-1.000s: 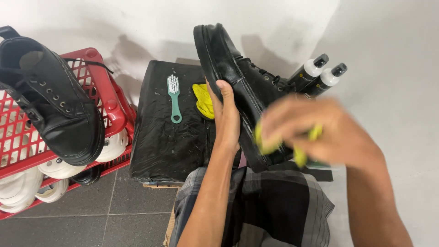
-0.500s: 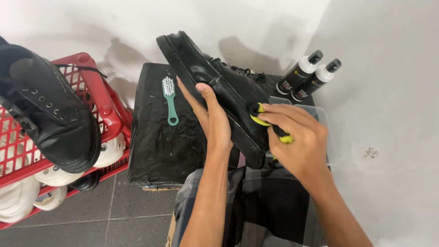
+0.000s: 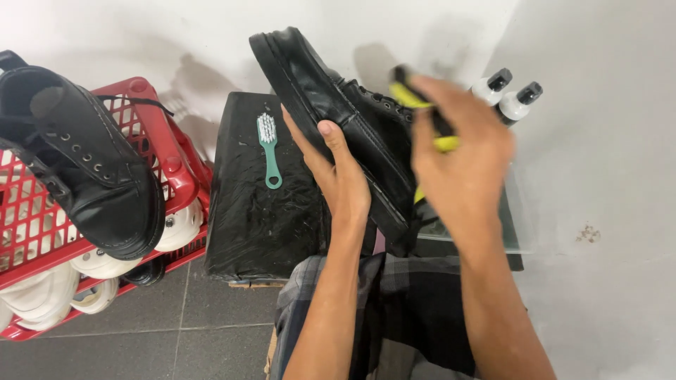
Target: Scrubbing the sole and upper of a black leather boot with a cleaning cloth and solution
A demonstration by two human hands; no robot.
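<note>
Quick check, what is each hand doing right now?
Left hand: closed on the sole edge of the black shoe, holding it up.
Right hand: closed on a yellow cloth, against the shoe; blurred.

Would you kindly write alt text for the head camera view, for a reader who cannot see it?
A person's left hand holds a black lace-up shoe tilted by its sole, while the blurred right hand presses a yellow cloth against its upper. A green brush lies on a black-wrapped block; another black shoe rests on a red crate, two white-capped bottles behind.
</note>
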